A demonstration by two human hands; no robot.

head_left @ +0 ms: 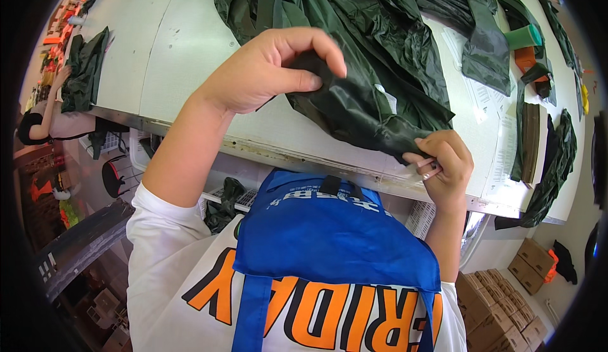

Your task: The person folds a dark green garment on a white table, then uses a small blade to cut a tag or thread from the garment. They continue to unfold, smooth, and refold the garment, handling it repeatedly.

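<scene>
Apron [335,241], green fabric [348,108] between grips [253,70] [447,165]

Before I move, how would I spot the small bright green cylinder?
Start at the long white worktable. Past the right hand, toward the table's right side, find the small orange block. The bright green cylinder beside it is far lighter than the nearby dark green fabric.

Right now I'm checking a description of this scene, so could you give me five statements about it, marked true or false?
1. The left hand and right hand both touch dark green fabric. True.
2. The apron is red. False: it is blue.
3. Cardboard boxes stand at lower right. True.
4. The green cylinder lies left of both hands. False: it is to their right.
5. Another person's arm shows at far left. True.
</scene>
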